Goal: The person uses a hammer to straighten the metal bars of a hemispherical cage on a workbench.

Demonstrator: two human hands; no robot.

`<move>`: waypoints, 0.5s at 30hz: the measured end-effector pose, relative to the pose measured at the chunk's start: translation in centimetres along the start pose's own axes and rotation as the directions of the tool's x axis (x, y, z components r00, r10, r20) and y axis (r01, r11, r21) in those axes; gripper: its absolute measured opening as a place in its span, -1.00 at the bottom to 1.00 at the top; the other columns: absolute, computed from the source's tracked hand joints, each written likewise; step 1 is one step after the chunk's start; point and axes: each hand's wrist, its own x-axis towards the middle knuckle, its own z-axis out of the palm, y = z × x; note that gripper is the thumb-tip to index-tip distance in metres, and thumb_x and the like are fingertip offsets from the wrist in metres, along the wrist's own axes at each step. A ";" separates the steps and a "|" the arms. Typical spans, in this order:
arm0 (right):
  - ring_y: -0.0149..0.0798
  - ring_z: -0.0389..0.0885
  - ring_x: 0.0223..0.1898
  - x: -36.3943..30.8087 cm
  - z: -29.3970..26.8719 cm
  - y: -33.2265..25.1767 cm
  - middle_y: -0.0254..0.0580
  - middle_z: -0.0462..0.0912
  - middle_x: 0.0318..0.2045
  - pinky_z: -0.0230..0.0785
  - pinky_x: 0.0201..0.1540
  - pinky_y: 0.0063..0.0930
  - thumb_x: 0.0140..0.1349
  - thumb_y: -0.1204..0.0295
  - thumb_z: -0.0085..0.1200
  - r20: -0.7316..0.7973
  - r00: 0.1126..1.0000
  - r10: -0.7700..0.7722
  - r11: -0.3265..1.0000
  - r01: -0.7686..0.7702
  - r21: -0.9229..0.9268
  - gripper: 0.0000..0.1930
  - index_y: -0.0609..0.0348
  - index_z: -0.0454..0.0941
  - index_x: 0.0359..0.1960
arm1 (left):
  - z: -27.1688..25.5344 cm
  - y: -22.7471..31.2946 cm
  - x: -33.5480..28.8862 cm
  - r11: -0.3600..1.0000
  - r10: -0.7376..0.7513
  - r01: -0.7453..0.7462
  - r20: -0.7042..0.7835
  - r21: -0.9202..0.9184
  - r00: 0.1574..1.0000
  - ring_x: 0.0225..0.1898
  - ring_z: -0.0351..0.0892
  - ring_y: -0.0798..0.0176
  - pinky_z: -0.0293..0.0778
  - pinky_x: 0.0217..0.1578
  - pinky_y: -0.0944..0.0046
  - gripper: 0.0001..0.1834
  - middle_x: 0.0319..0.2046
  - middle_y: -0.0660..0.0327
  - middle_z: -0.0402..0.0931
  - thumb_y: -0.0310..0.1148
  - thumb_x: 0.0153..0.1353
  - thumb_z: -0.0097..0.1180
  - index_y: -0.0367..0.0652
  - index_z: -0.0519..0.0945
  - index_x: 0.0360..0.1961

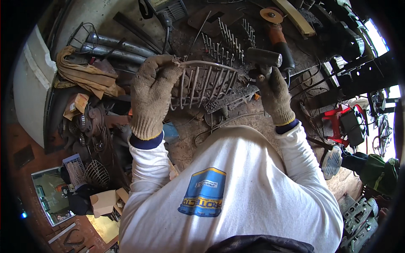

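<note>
My left hand (152,90), in a worn knit glove, grips the left end of a curved metal rod grille (206,82) made of several welded bars. The grille is tilted up from the dirty workbench (190,139). My right hand (274,95), also gloved, holds a hammer (263,59) by its handle, with the dark steel head just above the grille's right end. Both forearms in white sleeves come up from the lower edge.
An angle grinder (276,33) with an orange body lies at the back right. Rows of upright metal spikes (228,42) stand behind the grille. Steel pipes (114,46) and a tan rag (84,71) lie left. A red stool (341,122) stands right. Scrap parts (90,126) crowd the left.
</note>
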 end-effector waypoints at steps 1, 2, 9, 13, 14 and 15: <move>-0.26 0.60 -0.31 -0.1 0.1 0.0 -0.06 0.64 -0.28 0.43 -0.18 -0.37 0.34 0.34 0.05 -0.002 1.000 0.005 1.000 -0.005 0.002 -0.67 0.25 0.44 0.05 | 0.0 -0.3 0.1 1.000 0.022 -0.022 -0.027 -0.001 0.999 -0.44 0.52 0.48 0.45 -0.41 0.46 -0.79 -0.38 0.27 0.60 -0.34 0.24 0.22 -0.24 0.60 -0.18; -0.26 0.60 -0.31 -0.3 0.3 0.0 -0.08 0.63 -0.28 0.43 -0.18 -0.37 0.34 0.34 0.05 0.012 1.000 0.005 1.000 -0.005 0.003 -0.68 0.26 0.45 0.04 | 0.1 -0.5 0.1 0.999 0.043 -0.043 -0.054 -0.001 0.998 -0.53 0.51 0.48 0.44 -0.52 0.50 -0.75 -0.42 0.26 0.58 -0.28 0.24 0.22 -0.25 0.59 -0.19; -0.27 0.61 -0.24 -1.2 0.2 0.4 -0.08 0.64 -0.25 0.42 -0.15 -0.38 0.35 0.34 0.06 0.056 0.995 0.080 0.996 -0.082 0.030 -0.70 0.24 0.44 0.03 | 0.1 -1.1 0.3 0.999 -0.011 0.009 -0.034 -0.052 0.999 -0.35 0.53 0.47 0.46 -0.30 0.41 -0.82 -0.36 0.28 0.61 -0.41 0.22 0.24 -0.23 0.62 -0.18; -0.28 0.61 -0.20 -1.4 0.5 -0.1 -0.10 0.64 -0.23 0.42 -0.13 -0.40 0.36 0.33 0.04 0.040 0.995 0.090 0.984 -0.095 0.149 -0.70 0.24 0.44 0.03 | 0.1 -1.8 0.3 0.995 -0.009 0.001 -0.072 -0.102 0.997 -0.35 0.52 0.47 0.46 -0.28 0.42 -0.80 -0.34 0.29 0.60 -0.40 0.18 0.27 -0.23 0.62 -0.18; -0.29 0.61 -0.20 -1.4 0.2 -0.6 -0.12 0.63 -0.23 0.42 -0.13 -0.40 0.36 0.33 0.04 0.061 0.991 0.121 0.987 -0.126 0.096 -0.70 0.25 0.44 0.03 | 0.0 -2.1 0.2 0.986 -0.005 -0.012 -0.101 -0.168 0.995 -0.35 0.52 0.47 0.45 -0.28 0.42 -0.78 -0.33 0.30 0.60 -0.39 0.17 0.28 -0.22 0.62 -0.18; -0.31 0.61 -0.19 -1.4 0.2 -0.8 -0.14 0.63 -0.22 0.42 -0.13 -0.41 0.37 0.33 0.04 0.074 0.986 0.149 0.987 -0.152 0.046 -0.70 0.25 0.44 0.03 | -0.2 -2.3 0.3 0.987 0.000 -0.015 -0.094 -0.162 0.996 -0.35 0.52 0.47 0.45 -0.28 0.42 -0.78 -0.33 0.30 0.60 -0.39 0.17 0.28 -0.22 0.62 -0.18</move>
